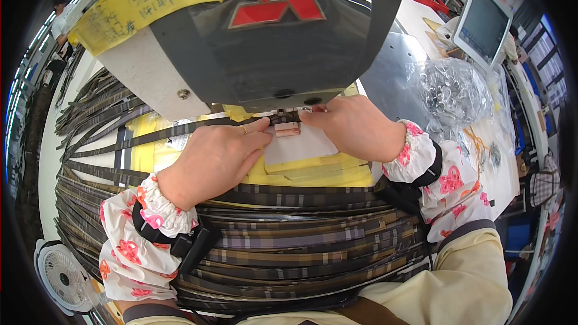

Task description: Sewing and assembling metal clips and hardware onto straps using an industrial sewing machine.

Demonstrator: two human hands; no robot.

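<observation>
My left hand lies flat on a dark plaid strap, its fingertips pressing the strap's end beside a small pink clamp piece. From the other side my right hand pinches the same strap end right under the head of a grey sewing machine. Both hands rest on a grey plate bordered with yellow padding. Floral sleeve covers are on both forearms.
A thick pile of plaid straps lies across my lap and spreads to the left. A clear bag of metal rings and a tilted screen stand at right. A small white fan sits at lower left.
</observation>
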